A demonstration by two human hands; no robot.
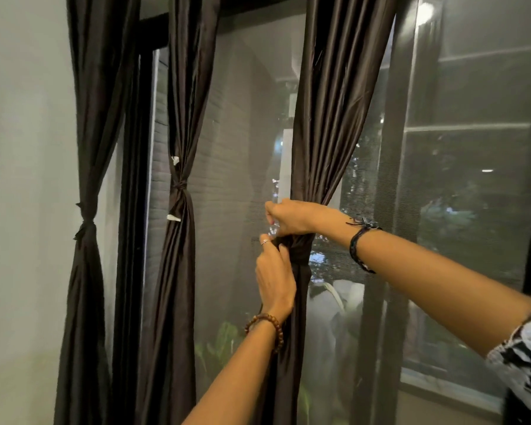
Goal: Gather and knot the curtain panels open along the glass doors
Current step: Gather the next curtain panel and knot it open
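Curtain panel (pixel 328 124) vertical, mid-height knot

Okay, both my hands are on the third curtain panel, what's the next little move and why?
Probably pull the knot snug: your right hand grips the gathered third curtain panel just above it, while your left hand pinches the fabric at it. The two left panels' knots already look cinched tight; this one looks bulkier.

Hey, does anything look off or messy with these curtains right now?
Mostly tidy. The middle curtain panel has two small white scraps sticking out just above and below its knot, like tags or tape. The far-left panel shows none.
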